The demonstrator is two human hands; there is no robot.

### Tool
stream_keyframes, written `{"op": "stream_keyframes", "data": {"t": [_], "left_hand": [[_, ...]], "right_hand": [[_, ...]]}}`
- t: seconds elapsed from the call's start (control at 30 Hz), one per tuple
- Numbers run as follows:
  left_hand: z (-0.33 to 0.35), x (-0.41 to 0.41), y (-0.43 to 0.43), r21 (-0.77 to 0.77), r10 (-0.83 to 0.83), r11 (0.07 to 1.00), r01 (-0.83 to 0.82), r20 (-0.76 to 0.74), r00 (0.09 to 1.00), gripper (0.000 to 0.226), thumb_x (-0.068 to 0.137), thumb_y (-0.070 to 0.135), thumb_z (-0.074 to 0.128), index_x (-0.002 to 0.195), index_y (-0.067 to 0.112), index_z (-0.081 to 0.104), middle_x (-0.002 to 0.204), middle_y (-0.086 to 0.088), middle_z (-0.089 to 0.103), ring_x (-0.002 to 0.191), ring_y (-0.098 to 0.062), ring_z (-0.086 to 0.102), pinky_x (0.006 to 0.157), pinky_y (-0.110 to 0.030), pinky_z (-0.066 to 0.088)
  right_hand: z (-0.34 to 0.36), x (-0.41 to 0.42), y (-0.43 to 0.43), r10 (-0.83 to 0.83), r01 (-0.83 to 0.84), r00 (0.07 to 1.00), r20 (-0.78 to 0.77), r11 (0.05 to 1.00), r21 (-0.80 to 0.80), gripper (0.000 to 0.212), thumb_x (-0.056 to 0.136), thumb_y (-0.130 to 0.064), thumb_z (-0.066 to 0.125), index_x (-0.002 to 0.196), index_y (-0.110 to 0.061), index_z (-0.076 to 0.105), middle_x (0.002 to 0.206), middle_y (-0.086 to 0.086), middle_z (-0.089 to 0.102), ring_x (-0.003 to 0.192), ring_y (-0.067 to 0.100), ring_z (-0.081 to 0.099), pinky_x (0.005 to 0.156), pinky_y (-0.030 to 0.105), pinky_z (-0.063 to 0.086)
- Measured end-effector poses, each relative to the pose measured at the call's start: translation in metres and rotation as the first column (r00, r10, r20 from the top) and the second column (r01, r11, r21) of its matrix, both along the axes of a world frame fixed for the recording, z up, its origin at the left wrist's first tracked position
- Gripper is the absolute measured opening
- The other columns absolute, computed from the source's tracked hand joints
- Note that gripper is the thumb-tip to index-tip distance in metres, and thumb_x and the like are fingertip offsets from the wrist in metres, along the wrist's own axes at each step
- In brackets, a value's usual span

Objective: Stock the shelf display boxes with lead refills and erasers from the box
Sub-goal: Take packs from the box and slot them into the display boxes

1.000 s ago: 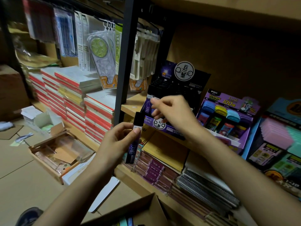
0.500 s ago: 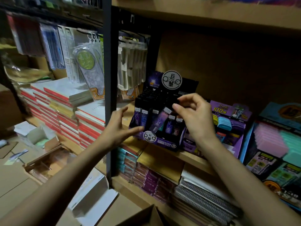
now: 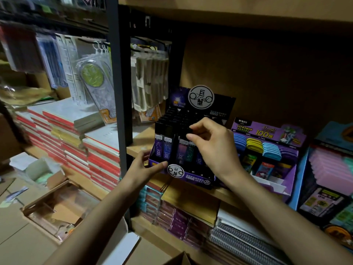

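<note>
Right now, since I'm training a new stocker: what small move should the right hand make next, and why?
Probably push the lead refill straight down until it seats in its slot, then let go. The right hand pinches its black cap in its fingers over the purple display box, while the left hand holds the box's front corner steady.

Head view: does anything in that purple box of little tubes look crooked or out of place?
Nothing spilled or damaged. In the display box, the two left tubes stand higher than their front-row neighbours, and the front-right slots look empty. The right hand pinches one tube by its cap; the left hand grips the box's corner.
</note>
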State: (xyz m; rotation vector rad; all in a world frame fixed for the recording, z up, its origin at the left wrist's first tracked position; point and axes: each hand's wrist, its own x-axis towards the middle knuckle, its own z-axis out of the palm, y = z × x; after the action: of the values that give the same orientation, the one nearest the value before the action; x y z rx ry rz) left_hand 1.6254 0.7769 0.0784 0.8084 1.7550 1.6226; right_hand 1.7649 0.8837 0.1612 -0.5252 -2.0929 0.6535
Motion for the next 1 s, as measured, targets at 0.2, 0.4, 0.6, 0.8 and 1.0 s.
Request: {"op": "stream_keyframes", "data": {"t": [0.2, 0.4, 0.6, 0.8, 1.0], "left_hand": [[-0.002, -0.001, 0.000, 0.012, -0.013, 1.000, 0.013, 0.026, 1.000, 0.065, 0.079, 0.019, 0.071, 0.136, 0.014, 0.039, 0.131, -0.013, 0.052, 0.114, -0.030, 0.056, 0.102, -0.052, 0.042], [0.003, 0.002, -0.001, -0.022, 0.023, 0.999, -0.024, -0.068, 0.997, 0.053, 0.082, 0.022, 0.070, 0.128, 0.020, 0.044, 0.126, -0.004, 0.052, 0.106, -0.018, 0.055, 0.093, -0.037, 0.046], [0.007, 0.005, -0.036, -0.110, 0.018, 0.992, -0.055, -0.312, 0.950, 0.054, 0.083, 0.021, 0.068, 0.131, 0.013, 0.044, 0.120, 0.001, 0.050, 0.106, -0.014, 0.051, 0.086, -0.031, 0.048], [-0.060, 0.044, -0.099, -0.357, -0.176, 0.934, 0.003, -0.455, 0.873, 0.028, 0.084, 0.012, 0.069, 0.108, 0.005, 0.056, 0.098, -0.006, 0.062, 0.091, -0.021, 0.061, 0.076, -0.026, 0.051], [-0.177, 0.092, -0.149, -0.614, -0.289, 0.782, 0.111, -0.199, 0.936, 0.036, 0.084, 0.015, 0.070, 0.114, 0.001, 0.055, 0.103, -0.009, 0.059, 0.093, -0.021, 0.058, 0.085, -0.030, 0.046]], "right_hand": [[-0.002, -0.015, 0.006, -0.089, 0.088, 0.992, 0.087, 0.996, 0.017, 0.008, 0.082, -0.013, 0.071, 0.088, -0.013, 0.066, 0.077, -0.005, 0.061, 0.068, -0.002, 0.054, 0.058, 0.005, 0.041], [0.018, -0.018, 0.006, -0.128, 0.063, 0.929, 0.347, 0.980, 0.191, 0.015, 0.085, -0.019, 0.068, 0.095, -0.012, 0.060, 0.084, 0.005, 0.064, 0.080, 0.020, 0.061, 0.069, 0.030, 0.051], [0.041, 0.016, -0.008, 0.033, -0.098, 0.895, 0.445, 0.988, 0.123, 0.037, 0.087, -0.029, 0.065, 0.120, -0.018, 0.053, 0.083, -0.007, 0.062, 0.076, 0.009, 0.059, 0.072, 0.028, 0.050], [-0.021, 0.066, -0.039, 0.154, -0.203, 0.789, 0.594, 0.979, 0.016, 0.021, 0.089, -0.026, 0.063, 0.107, -0.016, 0.063, 0.098, 0.003, 0.068, 0.087, 0.011, 0.060, 0.077, 0.026, 0.047], [-0.148, 0.098, -0.073, 0.247, -0.191, 0.599, 0.761, 0.968, -0.163, 0.017, 0.090, -0.025, 0.060, 0.104, -0.016, 0.064, 0.102, 0.005, 0.067, 0.094, 0.018, 0.061, 0.083, 0.037, 0.050]]}}
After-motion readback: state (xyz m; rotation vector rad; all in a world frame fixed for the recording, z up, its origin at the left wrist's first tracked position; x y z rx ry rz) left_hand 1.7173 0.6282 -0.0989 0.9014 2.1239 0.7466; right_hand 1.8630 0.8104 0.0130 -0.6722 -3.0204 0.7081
